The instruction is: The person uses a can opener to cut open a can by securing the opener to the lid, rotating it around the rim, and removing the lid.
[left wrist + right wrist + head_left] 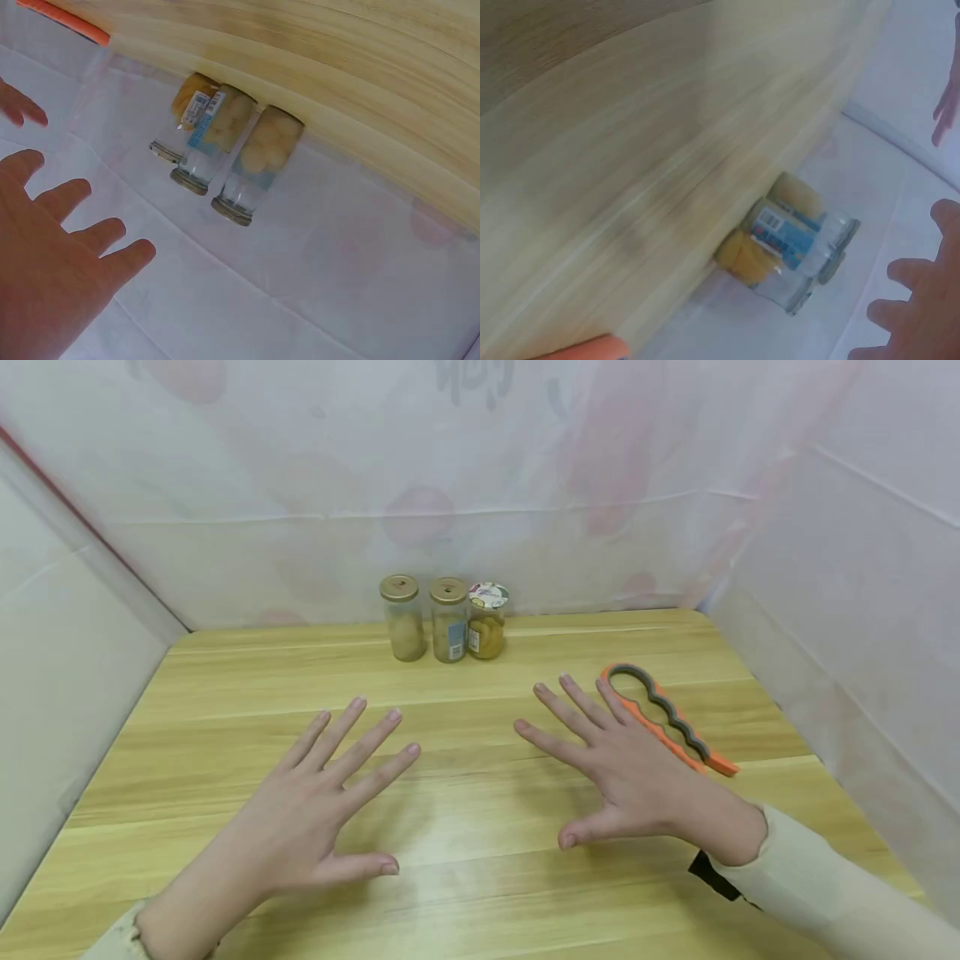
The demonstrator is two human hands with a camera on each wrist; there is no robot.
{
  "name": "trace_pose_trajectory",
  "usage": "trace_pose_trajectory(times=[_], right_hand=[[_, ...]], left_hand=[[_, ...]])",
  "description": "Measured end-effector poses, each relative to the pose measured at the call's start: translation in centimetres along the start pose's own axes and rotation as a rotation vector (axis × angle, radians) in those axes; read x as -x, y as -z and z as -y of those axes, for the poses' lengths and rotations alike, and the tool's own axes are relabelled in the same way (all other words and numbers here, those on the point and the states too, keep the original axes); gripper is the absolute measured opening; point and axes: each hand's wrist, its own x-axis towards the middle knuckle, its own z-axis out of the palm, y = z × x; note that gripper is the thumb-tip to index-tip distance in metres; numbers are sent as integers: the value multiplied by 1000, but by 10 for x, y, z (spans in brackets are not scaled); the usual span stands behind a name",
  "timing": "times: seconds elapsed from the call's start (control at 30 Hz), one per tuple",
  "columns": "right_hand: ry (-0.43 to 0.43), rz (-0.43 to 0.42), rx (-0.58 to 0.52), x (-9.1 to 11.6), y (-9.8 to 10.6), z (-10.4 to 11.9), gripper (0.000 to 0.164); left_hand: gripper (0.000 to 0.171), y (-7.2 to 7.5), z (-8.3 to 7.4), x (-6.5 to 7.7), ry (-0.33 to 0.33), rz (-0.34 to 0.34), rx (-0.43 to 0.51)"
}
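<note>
My left hand [307,818] hovers palm down over the left half of the table, fingers spread and holding nothing. Opposite it, my right hand [630,768] is spread the same way, overlapping part of an orange and grey jar opener [678,727] in the head view. At the back of the table stand three upright glass jars. The left jar [406,627] has a gold lid and pale round fruit inside. Beside it is a gold-lidded jar [448,631] with a blue label. The right jar [486,631] has a patterned white lid and yellow-orange fruit.
The wooden table [465,877] has pale cloth walls [300,468] with faded pink print at its back and sides. A black strap [714,875] shows beneath my right sleeve [810,877].
</note>
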Motion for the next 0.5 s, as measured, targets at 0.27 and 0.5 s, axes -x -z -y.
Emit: trace_pose_trajectory(times=[0.27, 0.5], right_hand=[[-165, -24, -6, 0, -11, -17, 94], [-496, 71, -84, 8, -17, -58, 80]], left_hand=[[85, -23, 13, -12, 77, -74, 167], [64, -55, 42, -59, 314, -292, 581]])
